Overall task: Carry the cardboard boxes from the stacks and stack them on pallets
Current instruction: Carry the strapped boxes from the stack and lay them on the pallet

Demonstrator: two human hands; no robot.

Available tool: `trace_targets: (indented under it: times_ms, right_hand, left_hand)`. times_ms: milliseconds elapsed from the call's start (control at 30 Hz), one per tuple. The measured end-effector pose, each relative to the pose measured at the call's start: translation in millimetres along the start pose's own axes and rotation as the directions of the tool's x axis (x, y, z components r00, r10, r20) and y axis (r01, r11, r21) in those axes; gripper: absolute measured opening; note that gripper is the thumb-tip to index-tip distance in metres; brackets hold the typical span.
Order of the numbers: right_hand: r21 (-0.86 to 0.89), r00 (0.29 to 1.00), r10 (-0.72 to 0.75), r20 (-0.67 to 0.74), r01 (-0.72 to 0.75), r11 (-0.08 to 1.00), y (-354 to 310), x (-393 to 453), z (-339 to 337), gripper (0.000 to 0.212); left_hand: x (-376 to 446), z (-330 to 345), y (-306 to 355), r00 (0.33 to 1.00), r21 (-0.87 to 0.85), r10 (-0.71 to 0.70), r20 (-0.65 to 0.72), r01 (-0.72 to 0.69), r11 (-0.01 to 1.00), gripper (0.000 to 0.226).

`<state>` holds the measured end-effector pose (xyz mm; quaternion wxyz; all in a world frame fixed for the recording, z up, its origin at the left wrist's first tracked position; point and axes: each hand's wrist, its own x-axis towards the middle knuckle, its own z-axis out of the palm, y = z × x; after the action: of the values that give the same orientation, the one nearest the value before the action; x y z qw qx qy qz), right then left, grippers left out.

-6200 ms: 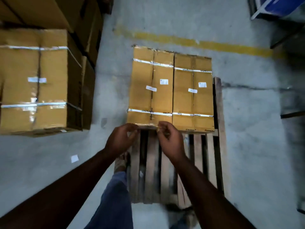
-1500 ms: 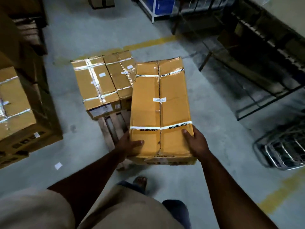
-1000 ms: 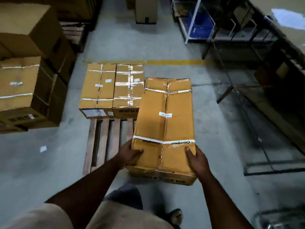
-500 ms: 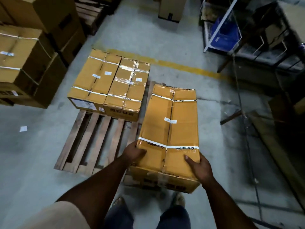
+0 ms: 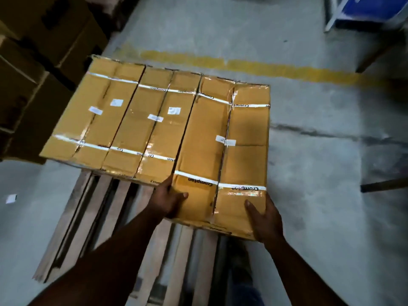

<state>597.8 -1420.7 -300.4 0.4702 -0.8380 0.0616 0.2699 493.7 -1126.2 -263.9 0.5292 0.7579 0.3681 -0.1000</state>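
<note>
A long taped cardboard box (image 5: pixel 238 138) lies over the right side of the wooden pallet (image 5: pixel 92 217), pressed against two matching boxes, one in the middle (image 5: pixel 152 133) and one at the left (image 5: pixel 92 115). Its near end sticks out closer to me than theirs. My left hand (image 5: pixel 170 200) grips the near left corner of this box, thumb on top. My right hand (image 5: pixel 263 218) holds the near right corner, thumb lying on the top face and fingers hidden below the edge.
A stack of larger brown boxes (image 5: pixel 37 69) stands at the left, close to the pallet. A yellow floor line (image 5: pixel 265 68) runs behind the pallet. A blue bin on a rack (image 5: pixel 364 12) sits at the top right, and dark metal frames (image 5: pixel 384 184) at the right.
The box I carried has come down beside the two boxes on the pallet and now sits against them. I have stepped closer; both hands keep their hold on its near end.
</note>
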Motion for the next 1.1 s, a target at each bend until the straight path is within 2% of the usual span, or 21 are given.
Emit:
trace_targets:
  times_ms: [100, 167, 233, 300, 333, 400, 433, 467, 533, 567, 600, 667, 733, 900, 1100]
  right_hand:
    - [0.027, 1.0, -0.017, 0.026, 0.016, 1.0, 14.3, 69.3, 17.8, 0.05]
    - [0.025, 0.999, -0.031, 0.029, 0.03, 0.999, 27.1, 111.0, 31.5, 0.054]
    - [0.029, 0.999, -0.013, 0.037, 0.012, 1.0, 35.6, 144.6, 44.1, 0.059]
    - [0.018, 0.998, -0.012, 0.056, 0.011, 1.0, 45.5, 170.4, 58.6, 0.062]
    - [0.004, 0.997, -0.018, 0.072, 0.018, 1.0, 50.4, 179.2, 65.9, 0.061]
    - [-0.011, 0.996, -0.026, 0.086, 0.027, 1.0, 56.8, 188.7, 76.4, 0.062]
    - [-0.013, 0.996, -0.023, 0.089, 0.024, 1.0, 58.9, 190.1, 79.2, 0.063]
    - [-0.012, 0.995, -0.02, 0.096, 0.021, 1.0, 59.7, 190.3, 81.8, 0.063]
    - [-0.024, 0.993, -0.022, 0.116, 0.025, 0.999, 58.0, 186.1, 83.7, 0.061]
    - [-0.033, 0.992, -0.022, 0.124, 0.026, 0.999, 57.6, 184.4, 82.9, 0.06]
    - [-0.044, 0.99, -0.016, 0.138, 0.022, 0.999, 58.2, 185.4, 81.7, 0.059]
    - [-0.052, 0.982, 0.028, 0.189, -0.018, 0.998, 58.5, 191.7, 78.4, 0.062]
    - [-0.058, 0.964, 0.067, 0.257, -0.053, 0.997, 57.2, 195.1, 75.1, 0.067]
    - [0.057, 0.93, 0.064, 0.361, -0.091, 0.994, 53.0, 183.9, 72.5, 0.065]
    - [0.214, 0.921, 0.063, 0.386, -0.155, 0.964, 64.9, 184.1, 64.4, 0.056]
  left_hand:
    - [66.8, 14.8, -19.4, 0.999, 0.085, 0.022, -0.023, -0.02, 0.996, 0.069]
    - [100.4, 24.1, -26.8, 0.995, 0.171, 0.066, -0.08, -0.051, 0.984, 0.072]
    - [121.8, 30.3, -23.6, 0.983, 0.184, 0.091, -0.157, -0.062, 0.981, 0.083]
    - [141.5, 32.9, -25.6, 0.989, 0.197, 0.089, -0.122, -0.063, 0.978, 0.091]
    - [148.4, 32.0, -26.3, 0.987, 0.247, 0.137, -0.08, -0.113, 0.962, 0.088]
    - [164.2, 28.8, -34.7, 0.956, 0.48, 0.291, -0.026, -0.243, 0.843, 0.086]
    - [170.4, 27.8, -39.3, 0.945, 0.613, 0.326, -0.012, -0.25, 0.749, 0.099]
    - [173.2, 27.1, -43.6, 0.969, 0.69, 0.247, -0.025, -0.163, 0.706, 0.12]
    - [171.3, 26.6, -54.7, 0.998, 0.702, -0.023, -0.064, 0.061, 0.709, 0.157]
    - [166.7, 27.4, -61.6, 0.996, 0.707, -0.088, -0.025, 0.08, 0.703, 0.166]
    - [162.6, 27.3, -71.7, 0.995, 0.726, -0.093, 0.026, 0.045, 0.686, 0.171]
    - [156.7, 23.0, -84.3, 0.994, 0.773, -0.053, 0.099, -0.043, 0.633, 0.167]
    - [156.6, 19.2, -91.3, 0.995, 0.8, -0.018, 0.096, -0.067, 0.596, 0.157]
    - [155.7, 18.0, -95.6, 0.996, 0.761, 0.079, 0.039, -0.08, 0.644, 0.127]
    - [156.0, 4.3, -103.2, 0.996, 0.706, 0.074, 0.046, -0.085, 0.703, 0.132]
